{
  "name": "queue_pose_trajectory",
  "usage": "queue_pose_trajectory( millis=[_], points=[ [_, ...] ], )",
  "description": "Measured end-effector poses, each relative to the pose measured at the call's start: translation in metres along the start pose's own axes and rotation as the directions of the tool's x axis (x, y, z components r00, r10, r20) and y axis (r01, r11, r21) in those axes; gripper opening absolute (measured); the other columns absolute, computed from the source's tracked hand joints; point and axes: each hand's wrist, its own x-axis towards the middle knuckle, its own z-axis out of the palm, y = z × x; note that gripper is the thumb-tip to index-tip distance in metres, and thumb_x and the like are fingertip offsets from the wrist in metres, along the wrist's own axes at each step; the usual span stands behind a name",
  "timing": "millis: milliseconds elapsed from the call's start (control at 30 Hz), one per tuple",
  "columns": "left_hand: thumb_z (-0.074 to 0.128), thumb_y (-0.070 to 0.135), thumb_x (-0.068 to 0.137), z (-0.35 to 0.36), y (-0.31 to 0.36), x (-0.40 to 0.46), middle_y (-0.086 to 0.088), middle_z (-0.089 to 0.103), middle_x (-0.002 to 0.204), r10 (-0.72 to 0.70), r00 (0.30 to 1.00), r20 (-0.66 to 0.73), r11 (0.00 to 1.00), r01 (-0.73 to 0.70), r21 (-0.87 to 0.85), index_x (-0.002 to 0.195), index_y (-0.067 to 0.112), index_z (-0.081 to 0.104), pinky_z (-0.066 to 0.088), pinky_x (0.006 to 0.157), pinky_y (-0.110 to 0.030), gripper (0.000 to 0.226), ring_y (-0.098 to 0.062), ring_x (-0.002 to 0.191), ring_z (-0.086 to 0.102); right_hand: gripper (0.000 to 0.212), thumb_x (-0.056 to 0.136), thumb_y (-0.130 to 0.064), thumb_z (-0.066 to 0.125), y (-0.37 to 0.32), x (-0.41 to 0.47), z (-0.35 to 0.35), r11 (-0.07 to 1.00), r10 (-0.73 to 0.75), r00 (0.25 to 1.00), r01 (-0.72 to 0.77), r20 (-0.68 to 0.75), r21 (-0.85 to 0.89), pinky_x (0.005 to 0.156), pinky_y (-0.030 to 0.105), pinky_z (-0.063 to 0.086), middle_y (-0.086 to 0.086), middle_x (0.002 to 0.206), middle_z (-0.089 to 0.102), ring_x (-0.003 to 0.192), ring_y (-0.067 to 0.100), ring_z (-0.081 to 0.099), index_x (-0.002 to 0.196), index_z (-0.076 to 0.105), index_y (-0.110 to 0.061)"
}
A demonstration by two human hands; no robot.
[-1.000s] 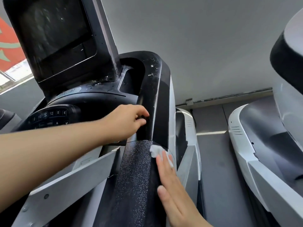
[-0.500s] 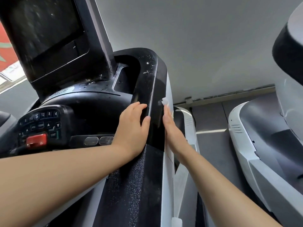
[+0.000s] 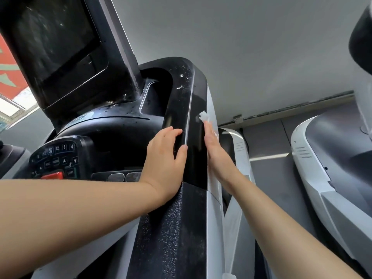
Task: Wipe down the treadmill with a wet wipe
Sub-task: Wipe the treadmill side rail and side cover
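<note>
The treadmill [image 3: 181, 228] fills the left and centre of the view, seen from below, with its dark screen [image 3: 54, 37] tilted above the console. The keypad [image 3: 55, 158] sits at lower left, and a red stop button [image 3: 52, 175] lies at its lower edge. The glossy black handrail [image 3: 193, 109] rises up the centre, speckled with droplets near its top; below it continues as a textured black grip [image 3: 171, 238]. The left hand [image 3: 165, 160] lies flat on the inner side of the handrail, fingers extended and close together, thumb laid across the rail's front edge; it holds nothing. The right hand [image 3: 216, 156] presses flat against the outer side of the handrail, fingers straight and pointing upward. The wet wipe [image 3: 203, 116] is pinned under the right fingertips against the handrail, with a small white corner protruding above them. A second white machine [image 3: 322, 158] stands well apart at right.
</note>
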Motion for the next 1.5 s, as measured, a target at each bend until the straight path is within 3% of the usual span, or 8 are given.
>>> queue_pose_trajectory(
  millis=[100,300,533,767,1000,1167,1400,1500],
  points=[
    [0.037,0.034,0.084,-0.001,0.002,0.0,-0.007,0.046,0.136,-0.004,1.0,0.005,1.0,0.003,0.018,0.13,0.01,0.051,0.028,0.109,-0.036,0.054,-0.022,0.129,0.038,0.051,0.103,-0.041,0.015,-0.008,0.024,-0.007,1.0,0.013,1.0,-0.014,-0.023,-0.027,0.118,0.03,-0.004,-0.013,0.158,-0.004,0.143,0.001,-0.008,0.152,0.003,-0.028],
    [0.044,0.022,0.096,0.001,-0.001,-0.001,0.0,0.036,0.143,-0.012,1.0,0.005,0.998,0.012,0.066,0.135,0.016,0.044,0.018,0.105,-0.021,0.039,-0.018,0.132,0.029,0.071,0.087,-0.066,0.012,0.001,0.068,-0.018,0.986,0.161,0.987,-0.162,-0.028,-0.032,0.119,0.044,0.004,-0.015,0.158,0.005,0.145,0.005,0.002,0.151,0.007,-0.035],
    [0.033,0.042,0.087,0.003,-0.005,0.001,0.005,0.034,0.143,0.011,1.0,0.013,0.998,-0.011,0.059,0.134,0.02,0.043,0.014,0.102,-0.014,0.054,-0.015,0.132,0.027,0.049,0.104,-0.038,0.017,0.0,0.031,-0.01,0.987,-0.14,0.99,0.143,0.034,-0.07,0.117,0.025,-0.005,-0.018,0.155,-0.006,0.142,0.0,-0.011,0.151,0.006,-0.03],
    [0.033,0.04,0.083,0.003,-0.006,-0.001,0.005,0.036,0.142,0.022,1.0,-0.006,0.999,-0.022,0.044,0.133,0.021,0.045,0.013,0.095,-0.007,0.055,-0.014,0.131,0.029,0.065,0.097,-0.061,0.011,0.022,0.042,-0.025,0.941,0.338,0.939,-0.338,-0.066,0.005,0.119,0.04,0.007,-0.005,0.158,0.015,0.145,0.014,0.013,0.152,0.012,-0.027],
    [0.036,0.038,0.087,0.005,-0.01,0.001,0.005,0.038,0.141,0.054,0.998,-0.027,0.998,-0.053,0.044,0.133,0.021,0.046,0.008,0.091,0.004,0.049,-0.014,0.132,0.029,0.069,0.09,-0.07,0.015,0.023,0.033,-0.012,0.998,0.041,0.999,-0.04,-0.015,0.052,0.118,0.033,0.001,-0.016,0.158,0.005,0.145,0.003,0.0,0.151,0.008,-0.037],
    [0.035,0.039,0.083,0.005,-0.009,0.001,0.003,0.04,0.14,0.054,0.998,-0.03,0.998,-0.053,0.042,0.132,0.019,0.047,0.013,0.096,-0.008,0.054,-0.016,0.132,0.031,0.069,0.094,-0.066,0.015,0.045,0.034,-0.025,0.924,0.38,0.921,-0.373,-0.089,0.084,0.119,0.043,0.012,-0.004,0.157,0.021,0.144,0.016,0.018,0.151,0.019,-0.028],
    [0.034,0.048,0.081,0.006,-0.01,0.002,0.005,0.039,0.14,0.053,0.998,-0.035,0.998,-0.052,0.025,0.132,0.021,0.047,0.008,0.092,0.003,0.059,-0.014,0.131,0.03,0.065,0.092,-0.069,0.018,0.038,0.013,-0.014,0.98,0.178,0.983,-0.173,-0.045,0.095,0.12,0.043,0.009,-0.013,0.157,0.015,0.145,0.01,0.01,0.15,0.014,-0.039],
    [0.031,0.051,0.079,0.006,-0.011,0.002,0.004,0.04,0.139,0.06,0.997,-0.04,0.998,-0.059,0.038,0.131,0.02,0.048,0.006,0.088,0.008,0.062,-0.015,0.13,0.032,0.069,0.092,-0.07,0.017,0.04,0.04,-0.025,0.952,0.295,0.951,-0.286,-0.089,0.105,0.119,0.045,0.012,-0.006,0.156,0.023,0.144,0.015,0.018,0.15,0.018,-0.032]
  ],
)
